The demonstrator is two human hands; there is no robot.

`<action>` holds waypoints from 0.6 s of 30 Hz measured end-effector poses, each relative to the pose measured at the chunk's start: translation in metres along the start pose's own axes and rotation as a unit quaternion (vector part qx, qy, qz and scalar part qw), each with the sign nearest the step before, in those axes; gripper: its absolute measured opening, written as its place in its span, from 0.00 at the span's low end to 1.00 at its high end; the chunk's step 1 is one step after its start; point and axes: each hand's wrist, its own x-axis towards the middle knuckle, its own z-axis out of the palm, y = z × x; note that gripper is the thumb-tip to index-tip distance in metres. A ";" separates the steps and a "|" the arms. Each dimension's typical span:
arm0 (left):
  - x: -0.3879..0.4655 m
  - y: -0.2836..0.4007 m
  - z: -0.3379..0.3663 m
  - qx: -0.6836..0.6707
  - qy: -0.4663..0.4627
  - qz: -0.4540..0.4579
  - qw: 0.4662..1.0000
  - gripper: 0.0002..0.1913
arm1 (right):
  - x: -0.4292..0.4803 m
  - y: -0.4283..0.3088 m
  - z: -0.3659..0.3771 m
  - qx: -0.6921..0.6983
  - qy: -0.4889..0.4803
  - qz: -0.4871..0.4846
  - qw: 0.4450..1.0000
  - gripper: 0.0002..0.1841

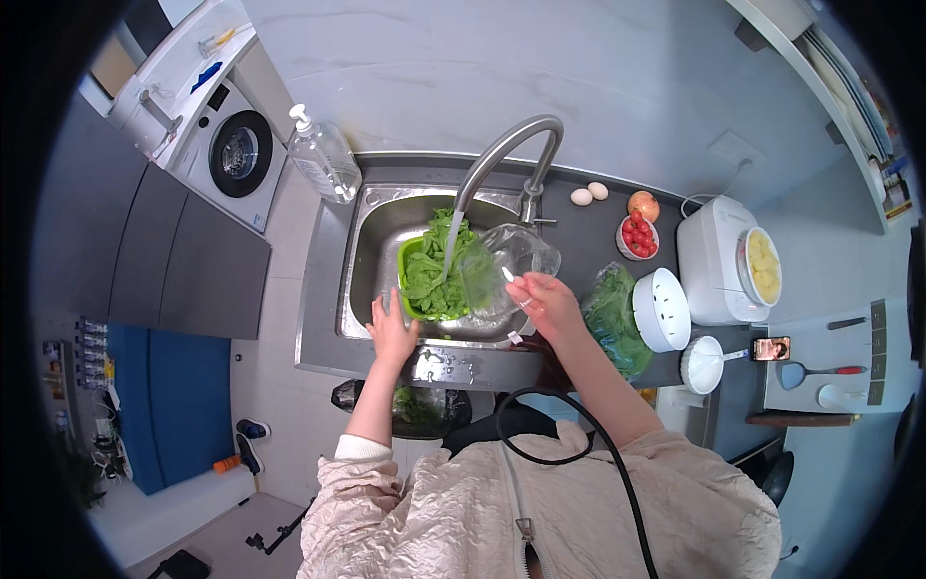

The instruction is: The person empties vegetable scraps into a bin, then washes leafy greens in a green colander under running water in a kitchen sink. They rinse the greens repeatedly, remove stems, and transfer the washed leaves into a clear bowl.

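Note:
Water runs from the curved metal faucet (499, 155) onto leafy green lettuce (434, 279) in a lime-green plastic basket (406, 269), inside the stainless steel sink (372, 253). My left hand (391, 329) is at the basket's near left corner, fingers spread; whether it grips the rim cannot be told. My right hand (546, 302) is raised over the sink's right edge, its fingers pinched on a small white piece (508, 274). A transparent bowl-like item (517, 250) lies beside that hand, over the sink's right part; whether my right hand touches it is unclear.
Right of the sink are two eggs (582, 197), a bowl of cherry tomatoes (637, 237), a pomegranate (643, 206), bagged greens (615, 318), a white strainer (661, 310) and a white appliance (712, 253) bearing a bowl. A pump bottle (325, 163) stands at the back left. A black cable (618, 463) hangs before me.

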 end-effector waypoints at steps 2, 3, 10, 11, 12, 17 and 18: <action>-0.003 -0.003 0.004 -0.018 0.016 0.000 1.000 0.44 | -0.019 -0.022 -0.002 -0.082 -0.021 -0.003 0.996 0.07; -0.005 -0.002 0.006 -0.025 0.021 0.003 0.999 0.43 | -0.028 -0.032 0.000 -0.132 0.001 0.008 0.991 0.07; -0.016 0.027 0.011 -0.107 0.041 0.020 0.993 0.47 | -0.065 -0.085 0.024 -0.713 -0.126 -0.170 0.668 0.02; -0.019 0.030 0.010 -0.101 0.035 0.008 0.994 0.47 | -0.067 -0.088 0.024 -0.783 -0.137 -0.214 0.568 0.03; -0.022 0.033 0.010 -0.096 0.035 0.000 0.995 0.48 | -0.068 -0.089 0.023 -0.810 -0.139 -0.206 0.531 0.04; -0.031 0.024 0.011 -0.078 0.060 -0.013 0.995 0.49 | -0.063 -0.091 -0.008 -0.889 -0.158 -0.248 0.351 0.09; -0.033 0.019 0.012 -0.083 0.070 -0.010 0.994 0.49 | -0.061 -0.091 -0.016 -0.885 -0.162 -0.269 0.342 0.09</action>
